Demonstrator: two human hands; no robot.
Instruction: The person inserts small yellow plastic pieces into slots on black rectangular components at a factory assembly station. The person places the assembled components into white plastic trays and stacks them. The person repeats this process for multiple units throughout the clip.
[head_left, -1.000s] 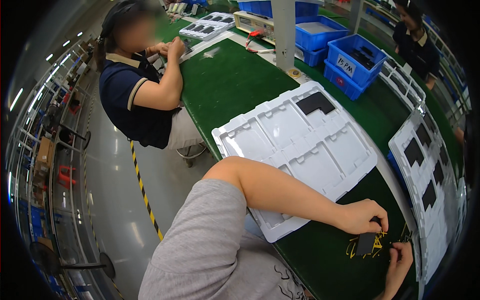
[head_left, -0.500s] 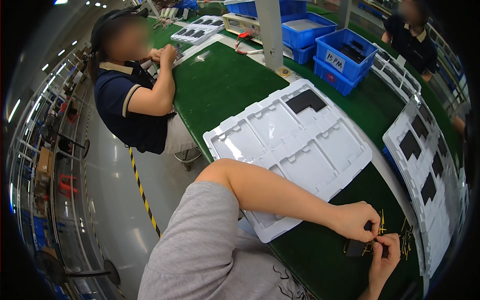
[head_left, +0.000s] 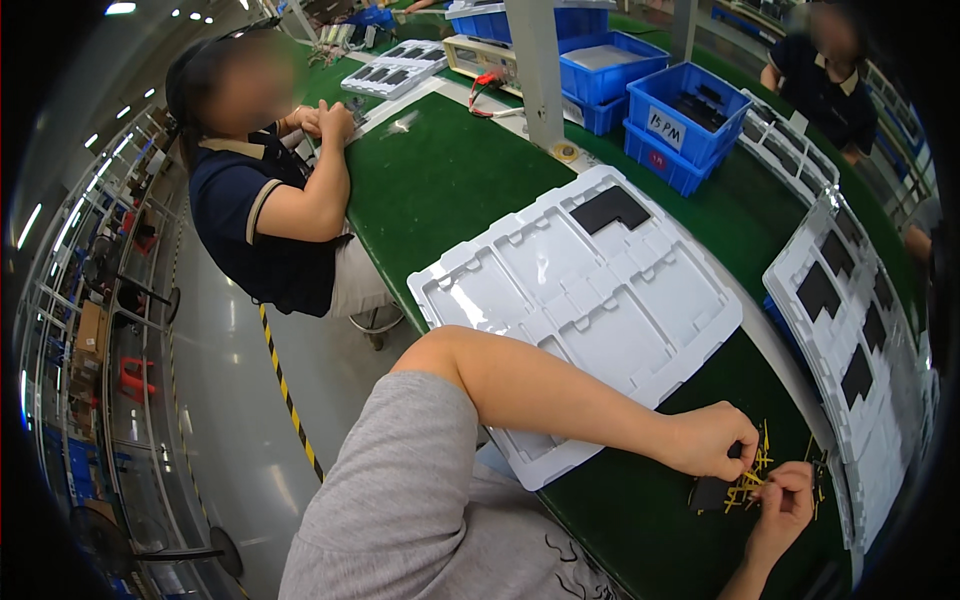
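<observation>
At the lower right, my left hand reaches across with bent fingers pinched on a dark edge, which seems to belong to a flat black piece on the table. My right hand is close beside it, thumb and fingertips pinched at a thin yellow strip. More loose yellow strips lie around and under both hands. My fingers hide much of the black piece. Left of my hands, beneath my left forearm, lies a white moulded tray with one L-shaped black piece in its far compartment.
A second white tray with several black pieces leans at the right. Stacked blue bins stand behind by a grey post. A co-worker sits at the far left of the green table; another person is at the upper right.
My right hand has shifted slightly right, away from my left fingertips, and a yellow strip now shows between them. My left hand stays nearly in place.
</observation>
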